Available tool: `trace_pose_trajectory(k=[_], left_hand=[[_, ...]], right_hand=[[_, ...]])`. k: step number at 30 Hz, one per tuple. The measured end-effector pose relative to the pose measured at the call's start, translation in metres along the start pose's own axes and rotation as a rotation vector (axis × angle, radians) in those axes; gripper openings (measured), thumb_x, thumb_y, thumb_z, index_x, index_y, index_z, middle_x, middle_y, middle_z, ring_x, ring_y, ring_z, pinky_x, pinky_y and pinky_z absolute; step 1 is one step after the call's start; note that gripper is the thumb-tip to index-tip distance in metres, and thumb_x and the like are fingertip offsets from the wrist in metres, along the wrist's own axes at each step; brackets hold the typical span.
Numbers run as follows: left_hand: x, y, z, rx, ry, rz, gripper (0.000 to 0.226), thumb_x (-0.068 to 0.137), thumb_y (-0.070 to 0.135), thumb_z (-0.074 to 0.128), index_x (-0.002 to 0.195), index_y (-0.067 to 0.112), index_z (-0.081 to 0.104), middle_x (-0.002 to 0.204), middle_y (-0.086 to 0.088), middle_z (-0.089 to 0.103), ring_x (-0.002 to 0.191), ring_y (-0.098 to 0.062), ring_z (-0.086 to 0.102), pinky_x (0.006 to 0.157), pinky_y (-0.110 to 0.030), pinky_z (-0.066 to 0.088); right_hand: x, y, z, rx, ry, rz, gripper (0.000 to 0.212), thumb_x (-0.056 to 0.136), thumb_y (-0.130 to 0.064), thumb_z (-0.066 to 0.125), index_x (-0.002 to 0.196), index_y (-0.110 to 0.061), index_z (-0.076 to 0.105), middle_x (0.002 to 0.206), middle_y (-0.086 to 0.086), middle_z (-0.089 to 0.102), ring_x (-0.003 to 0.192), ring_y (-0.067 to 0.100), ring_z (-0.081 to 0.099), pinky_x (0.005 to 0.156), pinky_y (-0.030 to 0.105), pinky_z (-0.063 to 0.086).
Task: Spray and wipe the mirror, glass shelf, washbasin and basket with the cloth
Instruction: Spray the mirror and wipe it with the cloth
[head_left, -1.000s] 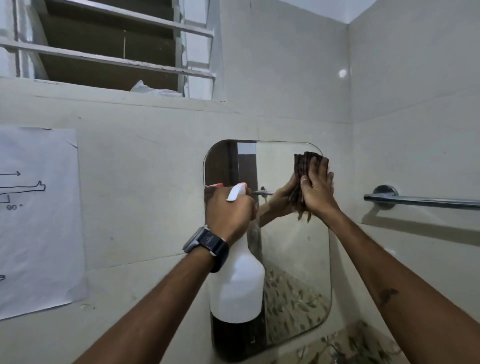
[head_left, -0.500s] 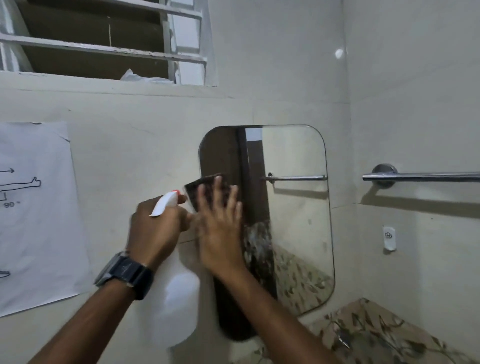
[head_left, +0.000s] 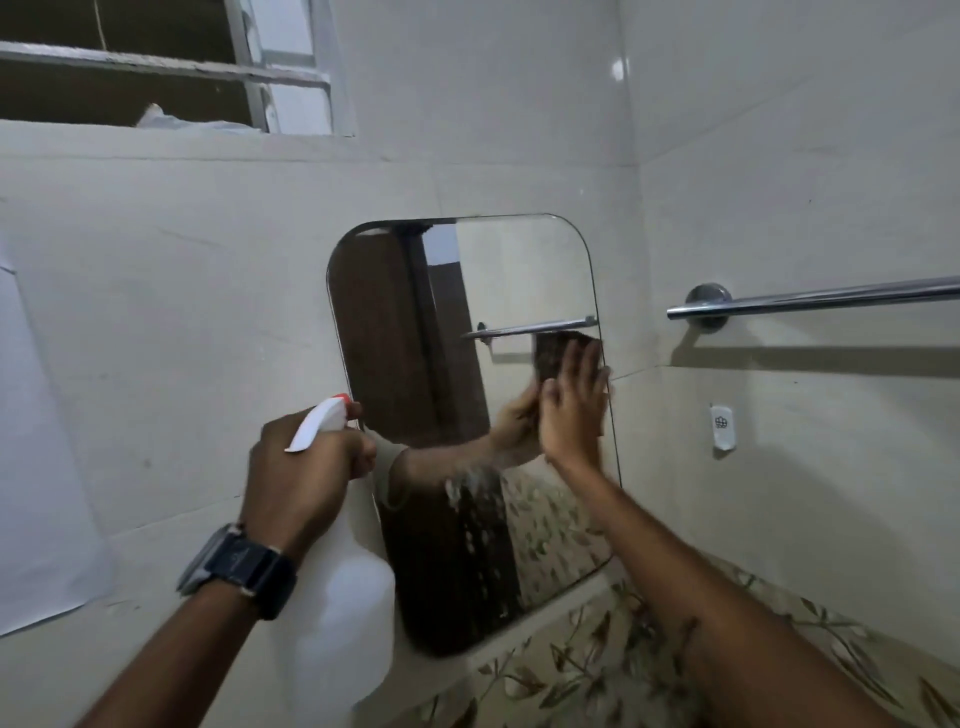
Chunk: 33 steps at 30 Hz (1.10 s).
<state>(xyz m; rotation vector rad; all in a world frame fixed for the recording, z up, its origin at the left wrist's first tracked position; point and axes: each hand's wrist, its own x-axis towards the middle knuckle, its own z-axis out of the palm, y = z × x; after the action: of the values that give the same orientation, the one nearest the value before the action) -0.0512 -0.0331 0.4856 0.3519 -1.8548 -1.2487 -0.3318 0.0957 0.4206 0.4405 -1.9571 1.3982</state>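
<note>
Right hand (head_left: 571, 410) lies flat, fingers straight, pressing the dark cloth (head_left: 558, 351) on the mirror (head_left: 519, 270) near its right edge; left hand (head_left: 301, 467) grasps the spray bottle (head_left: 345, 597), upright, nozzle towards the glass; mirror-wiping seems under way; next, probably strokes down its tall axis.

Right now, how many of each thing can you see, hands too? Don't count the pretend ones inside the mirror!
mirror: 1
cloth: 1
spray bottle: 1
towel rail: 1
hands: 2, the left hand and the right hand
Total: 6
</note>
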Motion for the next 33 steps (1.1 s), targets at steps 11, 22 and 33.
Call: trace_pose_trajectory(k=[11, 22, 33], left_hand=[[0.002, -0.039, 0.029, -0.042, -0.1, -0.06, 0.032, 0.065, 0.017, 0.062, 0.093, 0.027, 0.072, 0.087, -0.011, 0.072, 0.083, -0.029, 0.066, 0.084, -0.047, 0.056], [-0.047, -0.055, 0.016, 0.093, 0.013, -0.058, 0.026, 0.063, 0.022, 0.054, 0.076, 0.036, 0.072, 0.085, -0.008, 0.078, 0.087, -0.031, 0.07, 0.083, -0.039, 0.055], [-0.054, -0.065, -0.015, 0.125, 0.058, -0.04, 0.036, 0.071, 0.024, 0.052, 0.097, 0.025, 0.076, 0.082, -0.014, 0.076, 0.082, -0.036, 0.069, 0.091, -0.052, 0.056]], right_hand=[[-0.027, 0.005, 0.008, 0.03, 0.024, -0.034, 0.061, 0.108, -0.023, 0.033, 0.161, -0.027, 0.003, 0.17, 0.001, -0.013, 0.156, 0.034, -0.015, 0.127, 0.054, 0.002], [-0.204, -0.052, 0.08, -0.092, -0.152, -0.513, 0.059, 0.108, -0.036, 0.027, 0.162, -0.033, 0.005, 0.172, 0.006, 0.002, 0.157, 0.037, -0.003, 0.122, 0.06, 0.013], [-0.057, 0.1, 0.004, 0.009, 0.037, 0.242, 0.06, 0.109, -0.018, 0.035, 0.162, -0.021, 0.007, 0.171, 0.006, -0.004, 0.157, 0.036, -0.003, 0.126, 0.044, -0.003]])
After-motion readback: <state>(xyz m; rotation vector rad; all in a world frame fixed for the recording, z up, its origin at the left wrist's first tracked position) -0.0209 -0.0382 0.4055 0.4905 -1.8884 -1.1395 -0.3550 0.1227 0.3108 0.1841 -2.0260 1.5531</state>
